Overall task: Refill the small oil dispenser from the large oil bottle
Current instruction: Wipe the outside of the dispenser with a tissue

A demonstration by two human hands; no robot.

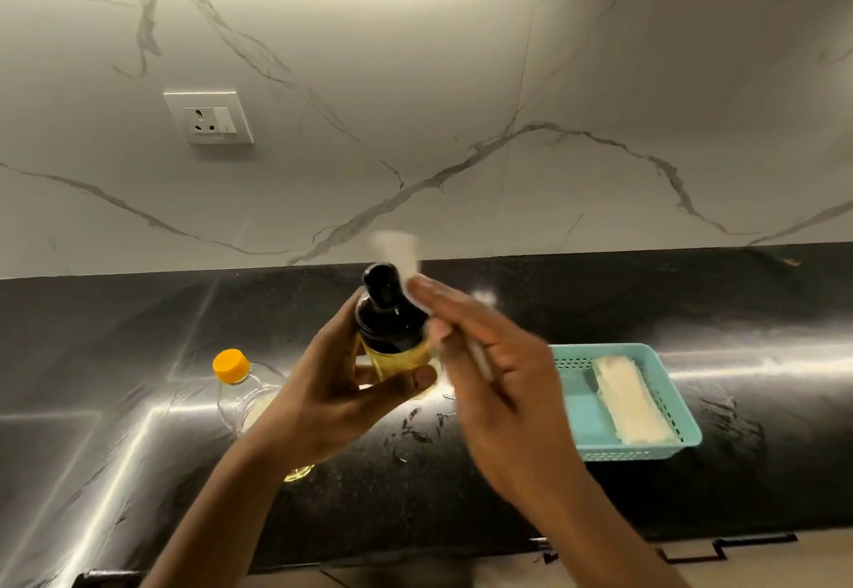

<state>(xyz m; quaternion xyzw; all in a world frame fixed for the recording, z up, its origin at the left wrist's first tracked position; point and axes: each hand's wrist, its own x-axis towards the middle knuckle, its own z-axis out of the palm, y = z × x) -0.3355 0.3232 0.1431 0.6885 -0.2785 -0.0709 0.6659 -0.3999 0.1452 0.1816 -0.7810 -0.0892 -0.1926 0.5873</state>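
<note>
**Dispenser held up, tissue at its top**

The orange-capped large oil bottle (244, 396) sits at the left on the black counter (738, 292). The raised left hand (341, 398) curls its fingers and thumb round the small oil dispenser (392, 324). The blurred right hand (498, 384), fingers together, pinches a white tissue (397, 248) against the dispenser's black top. A teal basket (646, 451) sits to the right.

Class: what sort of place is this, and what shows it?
Probably a home kitchen: a dark stone counter, a marble-look wall with a power socket, and a large oil bottle standing there.

Glossy black stone counter (461, 486), veined marble-look wall (415, 125), perforated plastic basket (664, 444), possibly paper tissue (394, 248).
</note>
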